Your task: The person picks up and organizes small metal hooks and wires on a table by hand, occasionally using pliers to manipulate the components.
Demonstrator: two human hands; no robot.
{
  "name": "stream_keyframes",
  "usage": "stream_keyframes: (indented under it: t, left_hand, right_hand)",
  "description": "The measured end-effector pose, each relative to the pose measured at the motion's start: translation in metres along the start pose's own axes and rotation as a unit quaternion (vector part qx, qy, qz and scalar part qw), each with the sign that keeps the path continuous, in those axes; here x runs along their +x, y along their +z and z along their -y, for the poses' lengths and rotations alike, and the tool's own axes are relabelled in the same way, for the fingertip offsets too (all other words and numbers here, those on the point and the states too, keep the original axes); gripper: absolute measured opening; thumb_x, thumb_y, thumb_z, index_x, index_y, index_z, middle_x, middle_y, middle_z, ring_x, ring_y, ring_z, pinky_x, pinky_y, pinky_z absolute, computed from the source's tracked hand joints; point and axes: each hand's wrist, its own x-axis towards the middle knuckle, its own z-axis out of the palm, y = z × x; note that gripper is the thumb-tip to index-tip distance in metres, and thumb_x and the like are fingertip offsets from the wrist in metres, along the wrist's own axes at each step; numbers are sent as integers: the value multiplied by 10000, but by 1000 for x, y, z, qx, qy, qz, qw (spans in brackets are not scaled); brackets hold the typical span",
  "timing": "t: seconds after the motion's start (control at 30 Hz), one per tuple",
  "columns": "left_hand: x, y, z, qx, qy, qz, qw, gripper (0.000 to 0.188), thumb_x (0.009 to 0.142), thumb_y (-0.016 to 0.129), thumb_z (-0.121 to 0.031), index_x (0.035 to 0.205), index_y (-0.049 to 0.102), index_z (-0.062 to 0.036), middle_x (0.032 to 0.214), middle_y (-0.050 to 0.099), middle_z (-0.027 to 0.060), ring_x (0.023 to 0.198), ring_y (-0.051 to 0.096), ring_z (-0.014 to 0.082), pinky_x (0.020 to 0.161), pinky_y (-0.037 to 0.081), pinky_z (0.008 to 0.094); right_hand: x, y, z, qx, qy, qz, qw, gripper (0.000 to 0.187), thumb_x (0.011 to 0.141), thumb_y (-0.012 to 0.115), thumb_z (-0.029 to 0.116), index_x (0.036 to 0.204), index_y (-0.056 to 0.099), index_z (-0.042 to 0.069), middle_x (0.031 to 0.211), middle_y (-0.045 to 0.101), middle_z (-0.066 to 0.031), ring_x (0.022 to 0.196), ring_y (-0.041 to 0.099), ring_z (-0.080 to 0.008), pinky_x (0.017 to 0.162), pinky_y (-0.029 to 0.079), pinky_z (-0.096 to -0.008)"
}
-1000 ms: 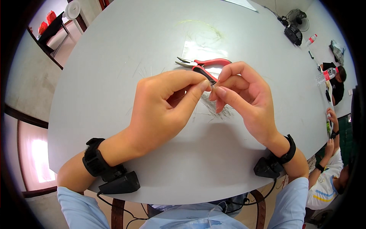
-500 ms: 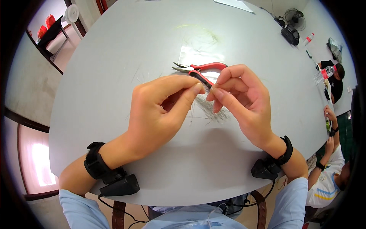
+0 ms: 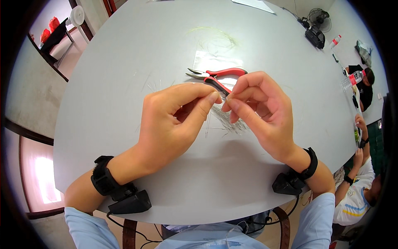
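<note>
My left hand (image 3: 172, 124) is closed in a pinch, thumb against forefinger, on a thin wire that barely shows at the fingertips. Close beside it, my right hand (image 3: 269, 118) pinches at the same spot, its other fingers curled; the fingertips almost meet. Just beyond them lie bent-nose pliers (image 3: 226, 72) with red and black handles, the jaws pointing left. Under and behind the hands rests a bundle of fine silvery wires (image 3: 232, 122), partly hidden. Several loose wire pieces (image 3: 153, 86) are scattered left of the pliers.
A clear plastic bag (image 3: 205, 60) lies beyond the pliers, with a loose coil of yellowish wire (image 3: 219, 37) farther off. At the far right are a black case (image 3: 315, 38), a small fan (image 3: 320, 16) and bottles (image 3: 355, 78). Other people sit along the right edge.
My right hand has shifted slightly left, bringing its fingertips nearer the left ones. My left hand stays almost still, and the pliers and wires lie as before.
</note>
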Motion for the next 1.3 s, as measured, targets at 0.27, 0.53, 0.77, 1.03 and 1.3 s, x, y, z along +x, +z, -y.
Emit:
stream_keyframes:
  t: [0.27, 0.53, 0.77, 1.03, 1.3]
  left_hand:
    - [1, 0, 0, 4, 5, 4, 1000, 108, 885, 551, -42, 897, 636, 22, 745, 603, 21, 633, 517, 53, 521, 396, 176]
    - [0, 1, -1, 6, 13, 6, 1000, 115, 877, 561, -35, 914, 654, 21, 728, 577, 28, 625, 506, 56, 497, 362, 173]
    - [0, 3, -1, 13, 7, 3, 1000, 111, 871, 561, -26, 910, 651, 25, 736, 581, 31, 626, 509, 53, 490, 359, 171]
    - [3, 7, 3, -5, 38, -37, 999, 66, 814, 589, 11, 850, 644, 15, 637, 569, 43, 510, 437, 60, 443, 330, 218]
    - [1, 6, 3, -6, 26, -10, 1000, 56, 802, 604, -8, 839, 641, 11, 626, 562, 42, 494, 423, 62, 435, 322, 225]
  right_hand:
    - [0, 4, -6, -49, -62, -30, 996, 156, 803, 542, -64, 940, 505, 0, 789, 600, -53, 738, 622, -100, 636, 491, -215]
    - [-2, 4, -1, -47, -18, -17, 999, 241, 844, 548, -59, 1030, 410, 6, 854, 606, -77, 789, 627, -128, 635, 505, -223]
    - [-3, 8, -1, -15, 14, -44, 999, 225, 827, 584, -13, 986, 428, 18, 752, 660, -96, 696, 637, -116, 620, 479, -211]
    - [-2, 5, -4, -62, -1, -22, 998, 149, 818, 595, 8, 947, 524, -12, 767, 641, -85, 687, 620, -113, 630, 492, -232]
    - [0, 4, -5, -106, -36, -18, 994, 59, 824, 573, 16, 869, 543, -6, 752, 620, -79, 657, 609, -149, 616, 494, -245]
